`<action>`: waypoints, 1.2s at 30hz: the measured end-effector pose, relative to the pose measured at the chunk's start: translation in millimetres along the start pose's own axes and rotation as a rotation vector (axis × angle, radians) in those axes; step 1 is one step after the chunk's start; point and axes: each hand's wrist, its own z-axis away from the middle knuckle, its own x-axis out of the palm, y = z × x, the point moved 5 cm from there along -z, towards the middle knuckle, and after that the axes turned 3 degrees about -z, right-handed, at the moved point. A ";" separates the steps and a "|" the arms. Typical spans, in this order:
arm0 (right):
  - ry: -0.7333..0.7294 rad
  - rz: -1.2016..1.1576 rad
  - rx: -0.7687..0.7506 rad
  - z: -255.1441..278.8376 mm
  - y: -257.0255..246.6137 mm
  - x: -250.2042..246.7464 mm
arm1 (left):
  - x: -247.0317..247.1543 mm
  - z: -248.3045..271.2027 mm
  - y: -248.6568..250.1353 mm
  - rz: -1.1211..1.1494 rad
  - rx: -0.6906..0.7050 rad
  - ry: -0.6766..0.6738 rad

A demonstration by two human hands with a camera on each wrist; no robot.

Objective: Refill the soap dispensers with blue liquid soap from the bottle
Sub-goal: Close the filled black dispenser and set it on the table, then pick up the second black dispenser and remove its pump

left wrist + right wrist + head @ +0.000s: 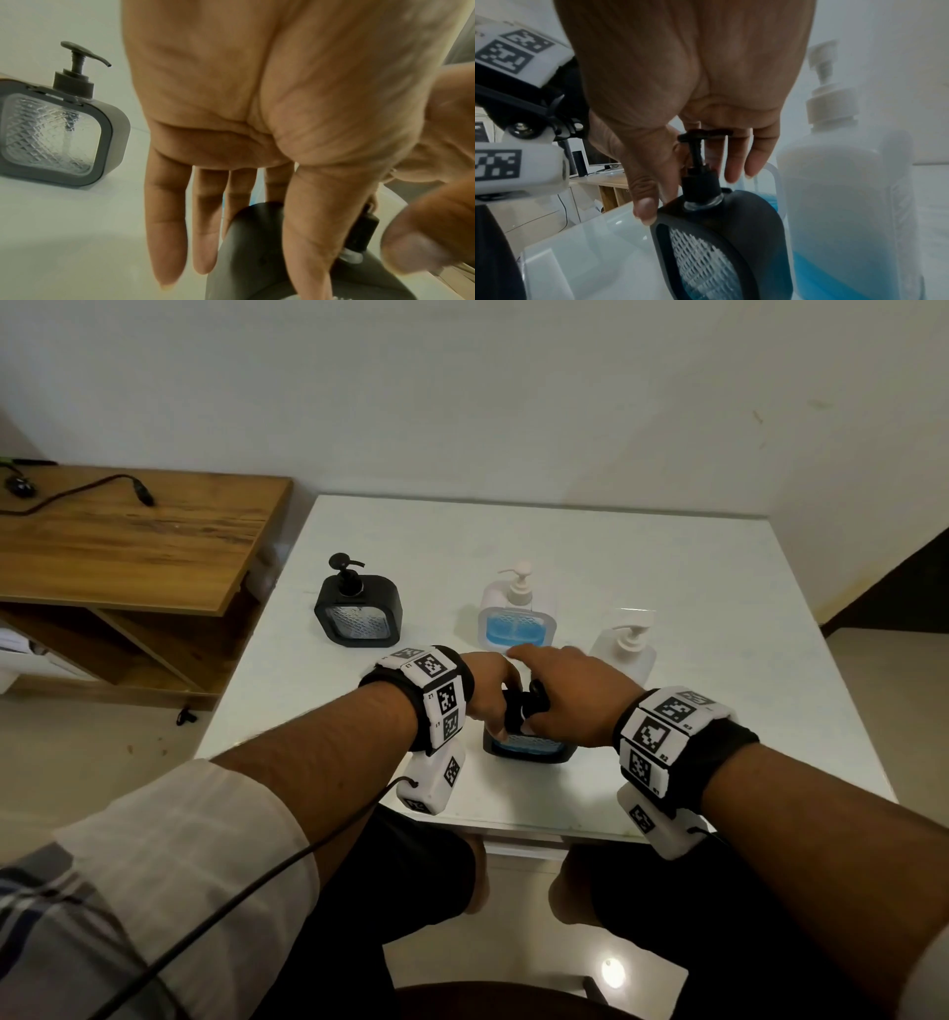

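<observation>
Nearest the table's front edge stands a black soap dispenser (pixel 529 746) with blue liquid low in its patterned window, upright on the white table (pixel 667 567). Both hands meet over it. The left hand (pixel 490 683) reaches down its left side with straight, slightly spread fingers (pixel 167 233), the thumb lying along the dark body. The right hand (pixel 575 695) sits over the black pump (pixel 700 168); its thumb (pixel 644 205) touches the dispenser's top corner, while the other fingers hang loosely behind the pump head, so whether they pinch it cannot be told.

Just right of this dispenser, and a little farther back, stands the white soap bottle (pixel 624 654) with its pump on and blue soap low inside. Directly behind the near dispenser stands a white dispenser (pixel 517 621), partly filled with blue. Well to the left of that one stands a second black dispenser (pixel 358 608), its window clear.

Beyond the table's left edge is a wooden desk (pixel 128 541) with a black cable (pixel 77 492) on it.
</observation>
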 end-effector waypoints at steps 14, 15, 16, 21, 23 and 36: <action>-0.023 0.012 0.065 -2.8 4.7 3.6 | 0.4 0.8 1.6 -0.039 0.009 0.019; -0.043 -0.014 0.039 -3.7 3.0 4.7 | 0.5 0.9 1.4 -0.036 0.007 0.020; -0.055 -0.026 0.015 -4.3 1.4 5.5 | 0.6 0.7 1.1 -0.031 0.004 0.022; -0.019 0.021 0.002 -4.5 -1.7 5.2 | 0.9 0.6 0.0 -0.021 -0.007 0.016; 0.016 0.053 0.030 -4.8 0.5 4.5 | 1.1 1.3 0.5 -0.027 -0.005 0.008; -0.009 0.074 0.125 -6.5 2.0 14.3 | 3.6 4.0 2.3 -0.095 -0.005 0.021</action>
